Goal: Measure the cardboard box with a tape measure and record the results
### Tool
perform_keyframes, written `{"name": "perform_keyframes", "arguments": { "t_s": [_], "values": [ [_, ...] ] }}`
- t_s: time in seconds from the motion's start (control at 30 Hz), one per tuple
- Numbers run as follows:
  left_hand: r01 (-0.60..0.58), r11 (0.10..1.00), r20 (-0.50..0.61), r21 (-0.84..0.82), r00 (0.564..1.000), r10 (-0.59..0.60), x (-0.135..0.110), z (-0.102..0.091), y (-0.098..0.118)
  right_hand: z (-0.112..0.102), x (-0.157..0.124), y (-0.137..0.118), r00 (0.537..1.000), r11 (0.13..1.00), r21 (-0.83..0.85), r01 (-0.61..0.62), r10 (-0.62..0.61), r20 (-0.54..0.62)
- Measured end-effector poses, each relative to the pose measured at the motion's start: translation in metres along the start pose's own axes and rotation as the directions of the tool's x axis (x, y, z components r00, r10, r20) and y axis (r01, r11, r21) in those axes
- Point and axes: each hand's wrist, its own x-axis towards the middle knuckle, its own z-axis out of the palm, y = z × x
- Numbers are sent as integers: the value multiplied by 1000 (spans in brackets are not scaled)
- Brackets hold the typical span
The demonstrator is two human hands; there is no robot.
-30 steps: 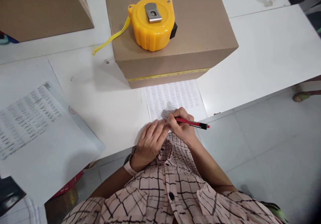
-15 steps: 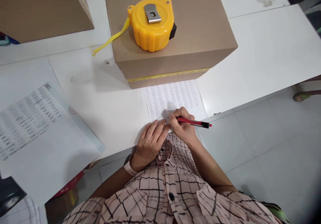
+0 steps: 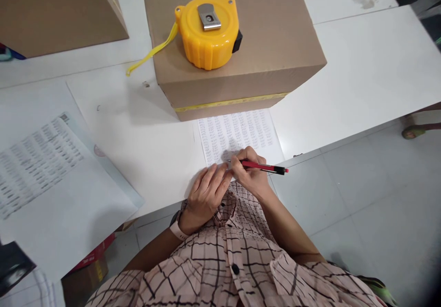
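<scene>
My right hand (image 3: 252, 171) grips a red and black pen (image 3: 263, 166), its tip low over the lower part of a sheet of paper (image 3: 237, 135) covered in columns of handwriting. Flat at the sheet's near edge lies my left hand (image 3: 207, 190), fingers stretched out, fingertips close to the pen's tip. A cardboard box (image 3: 272, 27) with a yellow strip along its near side covers the far end of the sheet. On top of the box sits a yellow tape measure (image 3: 208, 34) with a metal clip and a yellow wrist strap.
Another cardboard box (image 3: 58, 13) stands at the far left of the white table (image 3: 155, 164). Printed sheets (image 3: 37, 169) lie along the left side. Below the table's left edge is a brown and red carton (image 3: 87, 270). A person's foot (image 3: 413, 131) shows at right.
The back end of the pen has shifted slightly left with my right hand. My left hand, the sheet, the box and the tape measure stay where they were.
</scene>
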Motion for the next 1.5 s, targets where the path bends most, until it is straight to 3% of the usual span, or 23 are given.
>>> {"name": "perform_keyframes", "arguments": {
  "t_s": [0.27, 0.47, 0.87, 1.5],
  "values": [
    [-8, 1000, 3, 9, 1000, 8, -1, 1, -1, 1, 0, 2, 999, 1000, -16, 11, -11, -46],
    [-7, 1000, 13, -12, 1000, 7, -2, 1, -1, 0, 1, 0, 1000, 999, -39, 15, -16, -9],
    [-13, 1000, -5, 6, 1000, 13, 0, 0, -1, -8, 3, -1, 999, 997, 69, -45, 46, -23],
    [-12, 1000, -3, -10, 1000, 12, -2, 2, -2, -6, 4, 2, 1000, 1000, -17, 14, -14, -9]
  ]
}}
